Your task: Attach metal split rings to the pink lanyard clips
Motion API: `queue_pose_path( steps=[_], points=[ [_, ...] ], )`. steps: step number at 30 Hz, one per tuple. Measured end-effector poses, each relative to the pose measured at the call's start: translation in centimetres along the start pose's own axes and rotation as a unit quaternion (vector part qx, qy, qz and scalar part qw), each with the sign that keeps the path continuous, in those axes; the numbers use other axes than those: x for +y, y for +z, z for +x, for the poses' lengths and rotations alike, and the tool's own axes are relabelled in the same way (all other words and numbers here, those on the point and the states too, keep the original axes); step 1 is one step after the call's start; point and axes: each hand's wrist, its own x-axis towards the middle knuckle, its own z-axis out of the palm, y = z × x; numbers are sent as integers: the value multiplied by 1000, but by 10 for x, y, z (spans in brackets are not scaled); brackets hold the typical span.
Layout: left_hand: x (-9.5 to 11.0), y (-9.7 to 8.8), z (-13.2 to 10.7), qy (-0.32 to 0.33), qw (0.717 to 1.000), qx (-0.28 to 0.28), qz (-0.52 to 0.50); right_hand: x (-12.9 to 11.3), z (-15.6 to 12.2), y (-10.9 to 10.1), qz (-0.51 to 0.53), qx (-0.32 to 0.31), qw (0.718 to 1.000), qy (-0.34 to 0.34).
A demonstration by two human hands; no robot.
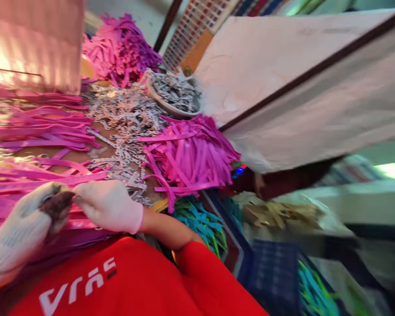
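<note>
My left hand [29, 224], in a white glove with dark bared fingertips, is closed in a pinch at the lower left. Against it, my right hand [110, 206] in a white glove also pinches, its fingertips meeting those of the left. Whatever lies between the fingers is too small and blurred to make out. Just beyond and beneath both hands, long pink straps [46, 175] lie in layered rows on the table. Silvery metal-looking pieces [128, 114] are heaped past the right hand. A bundle of magenta straps [194, 153] sits at the table's right edge.
A bowl [181, 112] filled with silvery pieces and a tall pink-purple strap pile [121, 50] stand at the back. White sheeting [283, 66] hangs at right. Below the table edge are teal straps [197, 219] and a dark blue crate [273, 267]. A translucent panel [36, 39] rises at upper left.
</note>
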Motion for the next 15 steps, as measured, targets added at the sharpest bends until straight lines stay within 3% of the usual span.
queue_pose_path(
  steps=[2,4,5,7,8,9,11,13,15],
  points=[
    [9,10,-5,-29,996,19,-77,-1,-4,6,52,35,997,36],
    [17,12,-2,-38,994,5,-104,1,-7,9,89,39,993,72],
    [23,9,3,-30,997,-7,-76,4,-8,10,96,45,991,81],
    [37,-1,22,19,997,-28,71,10,-9,11,95,84,988,86],
    [46,-7,36,56,980,-37,187,13,-10,12,90,110,986,84],
    [54,-12,53,103,943,-36,315,15,-10,15,80,132,985,80],
    [69,-17,92,137,816,-4,561,18,-10,24,55,146,986,62],
    [75,-16,131,116,779,32,615,19,-9,35,25,141,989,34],
    [73,-11,159,87,761,53,641,18,-8,44,-1,145,989,10]
  ],
)
